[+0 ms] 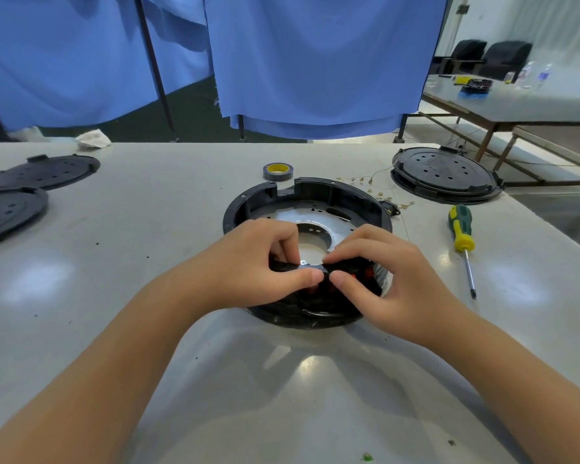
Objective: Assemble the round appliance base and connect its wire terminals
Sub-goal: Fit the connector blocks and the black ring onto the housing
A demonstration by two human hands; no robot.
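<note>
The round base [307, 209] sits mid-table, and at its near rim both hands pinch a small dark connector [317, 270]: left hand [265, 259], right hand [379, 276]. Best to line up the halves squarely, then press gently. A screwdriver [462, 236] lies to the right.

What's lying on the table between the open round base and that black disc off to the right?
In the head view, a loose tangle of thin wires with small brass ring terminals lies between the round base and the black disc.
</note>
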